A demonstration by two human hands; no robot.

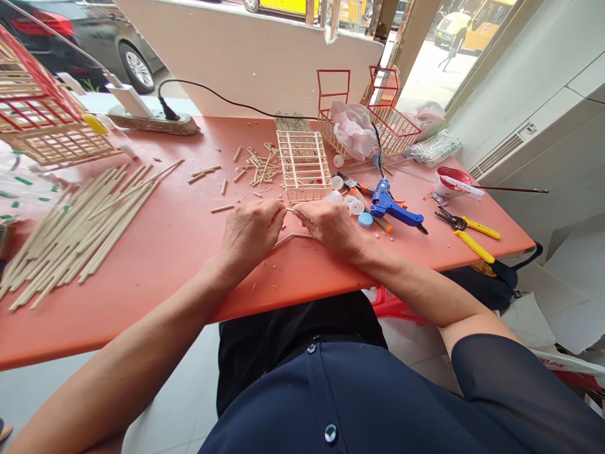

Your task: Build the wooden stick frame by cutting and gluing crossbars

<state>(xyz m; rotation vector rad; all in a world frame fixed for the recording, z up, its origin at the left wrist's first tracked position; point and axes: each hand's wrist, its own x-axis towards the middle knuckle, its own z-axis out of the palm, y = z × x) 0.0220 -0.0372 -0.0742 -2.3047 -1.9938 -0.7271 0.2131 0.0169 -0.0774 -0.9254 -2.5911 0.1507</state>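
Observation:
My left hand (252, 232) and my right hand (329, 228) are closed close together near the table's front edge. Between their fingertips shows a short bit of thin wooden stick (289, 209), gripped from both sides. Below them a bent thin stick (293, 236) lies on the table, partly hidden by the hands. Just beyond my hands stands a small frame (305, 165) built of pale sticks. Short cut pieces (265, 167) are scattered to its left.
Long sticks (80, 227) cover the left of the orange table (174, 277). A blue glue gun (394, 208), bottle caps (357, 207) and yellow-handled pliers (467, 230) lie at right. Red-trimmed stick baskets (392, 129) stand behind; another (42, 120) is at far left. A power strip (155, 123) lies at the back.

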